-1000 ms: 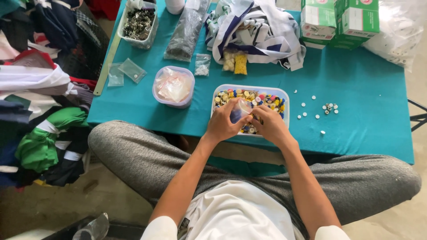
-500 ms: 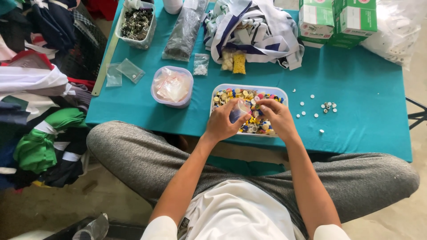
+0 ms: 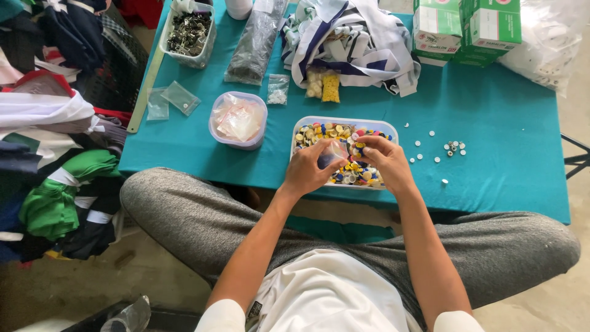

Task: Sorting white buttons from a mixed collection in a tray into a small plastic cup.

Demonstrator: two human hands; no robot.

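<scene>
Seen from the head camera, a seated person in grey trousers and a white top works over the near edge of a low table covered in a teal cloth (image 3: pixel 491 160). The left hand (image 3: pixel 310 169) is closed around a small clear plastic bag (image 3: pixel 332 152), pinching it by its side, while the right hand (image 3: pixel 384 161) meets it from the other side, fingertips narrowed at the bag's mouth; whether those fingers grip a button cannot be told. Both hands hover over a shallow clear tray (image 3: pixel 344 123) heaped with small buttons (image 3: pixel 319 132) in yellow, blue, white and red, which lie directly beneath and just beyond the knuckles. To the left of the left hand, close by, stands a round clear tub (image 3: pixel 238 120) stuffed with more empty little bags. To the right of the right hand, a scatter of loose white buttons (image 3: pixel 453 147) dots the cloth, near but apart from the tray. Beyond the hands, farther up the table, lie small filled packets (image 3: pixel 324 86), one yellow, beside a rumpled striped garment (image 3: pixel 350 37) in white and navy. Farther left of that sit a long grey bag (image 3: pixel 255 43) and a tub of dark metal parts (image 3: pixel 189 31). Green and white cartons (image 3: pixel 467 27) stand beyond and to the right. Well to the left of the left arm, folded clothes (image 3: pixel 49 166) are piled beside the table.
</scene>
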